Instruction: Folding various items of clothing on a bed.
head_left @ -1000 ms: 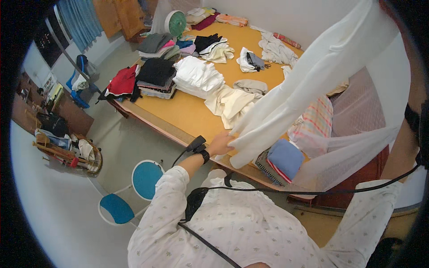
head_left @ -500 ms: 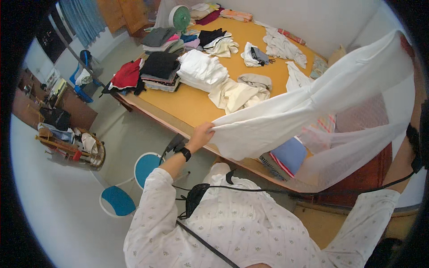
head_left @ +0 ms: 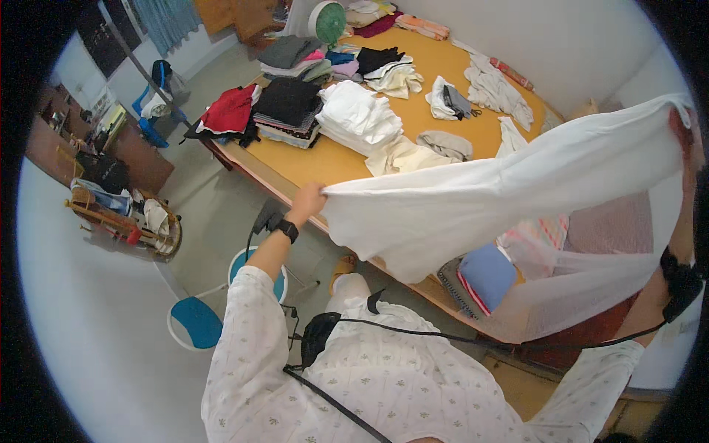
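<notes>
A long white garment (head_left: 480, 199), its exact kind unclear, is stretched across in front of me above the bed's near edge. My left hand (head_left: 307, 204), with a dark watch on the wrist, pinches its left end. At the far right rim my right hand (head_left: 681, 133) is partly cut off and in shadow, closed on the other end. Sheer white netting (head_left: 598, 280) hangs below the right part of the garment. Beneath it lie a folded blue cloth (head_left: 487, 277) and a pink-striped cloth (head_left: 535, 240).
The yellow bed (head_left: 284, 166) holds a white clothes pile (head_left: 358, 114), a dark folded stack (head_left: 286, 103), red clothing (head_left: 229, 109) and a green fan (head_left: 330, 23). A blue-seated chair (head_left: 198, 323) stands left. A black cable (head_left: 458, 338) crosses my front.
My left hand has moved left and slightly up with its end of the garment, while the right end has come lower. The garment now hangs more level. The whole view has shifted somewhat.
</notes>
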The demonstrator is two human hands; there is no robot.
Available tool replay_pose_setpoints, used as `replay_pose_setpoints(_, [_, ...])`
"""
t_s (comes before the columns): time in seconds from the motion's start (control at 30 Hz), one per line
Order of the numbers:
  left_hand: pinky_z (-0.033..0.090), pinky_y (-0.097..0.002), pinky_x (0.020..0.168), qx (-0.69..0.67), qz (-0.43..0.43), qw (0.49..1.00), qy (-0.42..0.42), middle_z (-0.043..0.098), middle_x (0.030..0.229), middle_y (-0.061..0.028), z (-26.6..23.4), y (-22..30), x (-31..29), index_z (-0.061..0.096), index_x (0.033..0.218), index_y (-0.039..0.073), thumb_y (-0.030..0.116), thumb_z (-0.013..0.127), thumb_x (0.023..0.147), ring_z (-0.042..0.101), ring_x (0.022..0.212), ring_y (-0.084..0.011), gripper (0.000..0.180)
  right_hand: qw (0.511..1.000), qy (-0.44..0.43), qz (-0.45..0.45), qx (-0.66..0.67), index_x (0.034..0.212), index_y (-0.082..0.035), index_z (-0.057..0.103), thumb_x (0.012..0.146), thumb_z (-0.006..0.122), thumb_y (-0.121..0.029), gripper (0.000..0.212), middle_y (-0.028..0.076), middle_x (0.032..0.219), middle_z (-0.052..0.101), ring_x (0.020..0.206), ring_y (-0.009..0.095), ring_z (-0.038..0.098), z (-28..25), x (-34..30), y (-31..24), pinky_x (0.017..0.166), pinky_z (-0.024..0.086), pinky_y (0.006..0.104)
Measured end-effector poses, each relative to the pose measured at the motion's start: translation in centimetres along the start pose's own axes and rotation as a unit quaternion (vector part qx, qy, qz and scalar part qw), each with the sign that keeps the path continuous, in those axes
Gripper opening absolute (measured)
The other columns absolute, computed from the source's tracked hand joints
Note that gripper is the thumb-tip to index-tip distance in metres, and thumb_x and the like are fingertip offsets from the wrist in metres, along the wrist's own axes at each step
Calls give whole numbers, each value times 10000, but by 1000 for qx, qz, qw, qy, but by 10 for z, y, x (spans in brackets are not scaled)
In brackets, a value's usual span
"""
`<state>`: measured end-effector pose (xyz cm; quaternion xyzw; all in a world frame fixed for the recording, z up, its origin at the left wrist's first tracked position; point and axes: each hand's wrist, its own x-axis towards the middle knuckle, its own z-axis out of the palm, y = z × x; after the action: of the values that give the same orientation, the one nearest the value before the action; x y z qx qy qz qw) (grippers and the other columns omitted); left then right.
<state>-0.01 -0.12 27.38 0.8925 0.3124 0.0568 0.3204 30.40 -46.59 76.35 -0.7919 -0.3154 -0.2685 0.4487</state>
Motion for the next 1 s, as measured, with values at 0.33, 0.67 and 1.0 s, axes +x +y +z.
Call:
replay_pose_setpoints(0.33, [446, -370, 747, 48, 29, 928, 368, 596, 889, -158, -137, -117, 53, 561, 982, 29, 35, 505, 729, 567, 862, -317, 259, 932, -77, 109, 336, 1152, -18, 478, 879, 522, -265, 371, 94, 1081, 544, 972, 214, 554, 103, -4, 139, 888, 449, 336])
replay_pose_setpoints(0.67, [423, -371, 809, 36, 48, 952, 300, 540, 982, -127, -123, -134, -38, 586, 907, 63, -60, 514, 633, 513, 952, -313, 309, 948, -124, 245, 163, 831, -109, 461, 802, 550, -126, 95, -33, 803, 418, 712, 66, 421, 144, -197, 184, 569, 346, 196])
replay_pose_setpoints(1.0, [453, -383, 808, 57, -164, 983, 54, 506, 1075, -129, 73, -193, -62, 652, 899, 125, 47, 581, 690, 528, 978, -313, 234, 797, -214, 565, -13, 884, -131, 509, 715, 557, -55, 192, 18, 833, 505, 707, 135, 537, 174, -386, 263, 548, 475, 255])
